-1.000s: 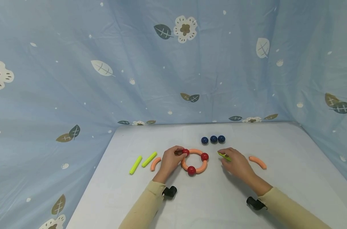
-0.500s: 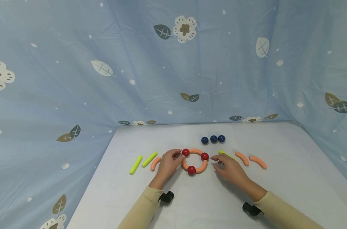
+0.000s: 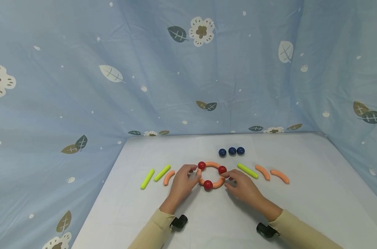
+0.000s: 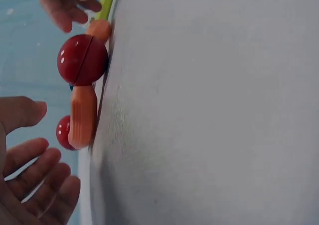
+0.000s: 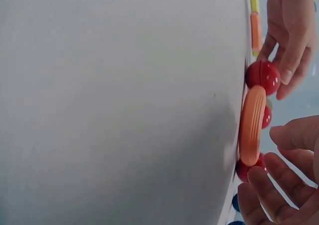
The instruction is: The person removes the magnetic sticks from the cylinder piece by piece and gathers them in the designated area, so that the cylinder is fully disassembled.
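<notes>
A ring of curved orange sticks joined by red balls lies flat mid-table. At its left side, my left hand has loosely bent fingers; the left wrist view shows thumb and fingers apart, holding nothing. My right hand is at the ring's right side, fingertips by the right red ball. In the right wrist view its fingers are spread beside an orange curved stick and grip nothing; whether they touch the ring I cannot tell.
Three dark blue balls sit behind the ring. Right of it lie a straight green stick and two orange curved sticks. To the left are two green sticks and a curved orange stick. A blue patterned curtain surrounds the table.
My right hand has let go of the green stick, which now lies on the table, and has moved left to the ring. My left hand has released the ring's upper-left red ball and drawn back slightly.
</notes>
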A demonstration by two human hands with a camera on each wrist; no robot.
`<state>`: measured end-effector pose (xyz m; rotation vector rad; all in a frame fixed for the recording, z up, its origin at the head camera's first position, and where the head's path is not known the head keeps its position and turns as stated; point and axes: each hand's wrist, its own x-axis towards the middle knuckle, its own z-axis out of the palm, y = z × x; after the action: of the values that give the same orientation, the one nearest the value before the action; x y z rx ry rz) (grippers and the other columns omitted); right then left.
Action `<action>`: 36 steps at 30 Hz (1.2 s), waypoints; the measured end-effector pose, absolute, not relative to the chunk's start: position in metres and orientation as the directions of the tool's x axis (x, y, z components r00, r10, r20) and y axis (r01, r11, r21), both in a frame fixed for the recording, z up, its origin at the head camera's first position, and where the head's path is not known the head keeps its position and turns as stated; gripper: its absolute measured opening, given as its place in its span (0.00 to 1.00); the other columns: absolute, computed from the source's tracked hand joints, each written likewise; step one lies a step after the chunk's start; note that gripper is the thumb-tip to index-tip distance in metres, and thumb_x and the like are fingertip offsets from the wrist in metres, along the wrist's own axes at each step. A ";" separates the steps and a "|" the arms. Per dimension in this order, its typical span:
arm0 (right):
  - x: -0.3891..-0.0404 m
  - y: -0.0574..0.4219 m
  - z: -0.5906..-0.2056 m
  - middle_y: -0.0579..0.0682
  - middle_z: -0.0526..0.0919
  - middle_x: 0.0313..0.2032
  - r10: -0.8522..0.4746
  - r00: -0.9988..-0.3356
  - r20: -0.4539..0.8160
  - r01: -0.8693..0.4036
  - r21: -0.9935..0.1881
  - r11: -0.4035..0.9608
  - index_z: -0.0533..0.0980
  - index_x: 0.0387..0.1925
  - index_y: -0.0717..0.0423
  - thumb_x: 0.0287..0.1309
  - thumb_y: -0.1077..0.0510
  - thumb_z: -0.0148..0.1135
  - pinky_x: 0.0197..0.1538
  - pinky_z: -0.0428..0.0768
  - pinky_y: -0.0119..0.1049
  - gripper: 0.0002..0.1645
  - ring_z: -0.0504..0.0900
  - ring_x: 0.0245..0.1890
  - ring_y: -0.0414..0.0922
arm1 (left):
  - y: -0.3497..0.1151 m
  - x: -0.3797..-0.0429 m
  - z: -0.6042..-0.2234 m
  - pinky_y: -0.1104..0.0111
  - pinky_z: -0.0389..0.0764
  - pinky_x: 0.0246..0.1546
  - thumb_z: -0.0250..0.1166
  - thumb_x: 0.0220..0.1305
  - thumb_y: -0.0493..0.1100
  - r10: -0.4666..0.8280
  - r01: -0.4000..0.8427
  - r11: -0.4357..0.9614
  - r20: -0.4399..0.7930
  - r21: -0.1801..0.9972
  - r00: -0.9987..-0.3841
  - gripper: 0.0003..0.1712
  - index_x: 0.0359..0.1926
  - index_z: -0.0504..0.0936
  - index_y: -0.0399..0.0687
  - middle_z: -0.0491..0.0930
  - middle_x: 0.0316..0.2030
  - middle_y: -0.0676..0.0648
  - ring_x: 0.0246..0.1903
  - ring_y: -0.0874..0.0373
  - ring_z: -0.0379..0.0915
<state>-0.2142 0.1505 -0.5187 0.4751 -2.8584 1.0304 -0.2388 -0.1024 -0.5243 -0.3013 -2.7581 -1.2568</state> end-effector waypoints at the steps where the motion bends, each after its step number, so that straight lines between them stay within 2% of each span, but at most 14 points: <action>1: -0.214 0.149 -0.519 0.43 0.84 0.47 -0.265 -0.951 0.162 -0.307 -0.609 0.731 0.84 0.52 0.49 0.57 0.62 0.74 0.49 0.84 0.43 0.21 0.82 0.46 0.44 | -0.102 -0.237 -0.524 0.62 0.82 0.50 0.70 0.67 0.48 0.157 0.236 0.647 0.176 0.725 -0.972 0.21 0.57 0.83 0.46 0.82 0.50 0.49 0.50 0.55 0.78; 4: -0.214 0.143 -0.519 0.43 0.84 0.46 -0.263 -0.952 0.155 -0.302 -0.606 0.736 0.84 0.52 0.48 0.55 0.62 0.75 0.49 0.83 0.42 0.21 0.81 0.46 0.44 | -0.101 -0.233 -0.523 0.66 0.82 0.47 0.72 0.64 0.46 0.210 0.279 0.677 0.185 0.681 -0.960 0.21 0.57 0.83 0.48 0.82 0.49 0.51 0.47 0.58 0.78; 10: -0.213 0.135 -0.517 0.43 0.85 0.45 -0.288 -0.943 0.169 -0.330 -0.600 0.729 0.85 0.50 0.49 0.54 0.62 0.76 0.49 0.83 0.42 0.20 0.79 0.47 0.43 | -0.099 -0.226 -0.522 0.68 0.81 0.42 0.73 0.63 0.46 0.280 0.322 0.698 0.170 0.640 -0.945 0.21 0.57 0.84 0.51 0.82 0.46 0.53 0.40 0.59 0.76; 18: -0.214 0.128 -0.520 0.41 0.85 0.42 -0.303 -0.935 0.183 -0.352 -0.579 0.735 0.86 0.48 0.48 0.53 0.60 0.77 0.50 0.82 0.42 0.19 0.78 0.45 0.41 | -0.098 -0.224 -0.520 0.64 0.80 0.48 0.75 0.60 0.48 0.342 0.352 0.682 0.146 0.641 -0.928 0.20 0.53 0.86 0.50 0.83 0.43 0.55 0.43 0.58 0.77; 21: -0.215 0.126 -0.520 0.41 0.85 0.43 -0.305 -0.934 0.186 -0.355 -0.579 0.734 0.86 0.48 0.47 0.53 0.60 0.78 0.50 0.82 0.40 0.19 0.77 0.45 0.40 | -0.096 -0.224 -0.521 0.64 0.80 0.48 0.76 0.60 0.48 0.364 0.381 0.679 0.162 0.628 -0.917 0.20 0.52 0.86 0.50 0.84 0.40 0.55 0.42 0.59 0.77; 26: -0.216 0.123 -0.522 0.41 0.84 0.42 -0.323 -0.922 0.213 -0.386 -0.572 0.724 0.86 0.47 0.47 0.53 0.59 0.78 0.45 0.82 0.35 0.18 0.75 0.43 0.38 | -0.093 -0.223 -0.522 0.68 0.79 0.42 0.76 0.60 0.49 0.388 0.391 0.671 0.151 0.630 -0.909 0.19 0.52 0.87 0.53 0.83 0.39 0.57 0.38 0.62 0.76; 30: -0.217 0.120 -0.522 0.40 0.85 0.39 -0.343 -0.913 0.223 -0.408 -0.549 0.730 0.87 0.44 0.48 0.52 0.58 0.78 0.45 0.81 0.36 0.15 0.75 0.42 0.39 | -0.091 -0.222 -0.522 0.72 0.77 0.36 0.76 0.60 0.48 0.391 0.393 0.669 0.151 0.631 -0.908 0.18 0.51 0.87 0.54 0.82 0.36 0.57 0.34 0.63 0.75; 36: -0.218 0.118 -0.525 0.38 0.83 0.35 -0.341 -0.920 0.196 -0.392 -0.525 0.755 0.87 0.41 0.48 0.50 0.59 0.80 0.43 0.79 0.34 0.14 0.73 0.39 0.38 | -0.090 -0.222 -0.523 0.72 0.77 0.34 0.76 0.60 0.47 0.382 0.385 0.671 0.149 0.633 -0.912 0.17 0.50 0.87 0.53 0.82 0.33 0.57 0.32 0.64 0.76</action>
<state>-0.2181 0.1179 -0.5250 0.5981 -2.8602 0.8859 -0.2221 -0.0897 -0.5232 -0.6583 -2.8683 -1.0883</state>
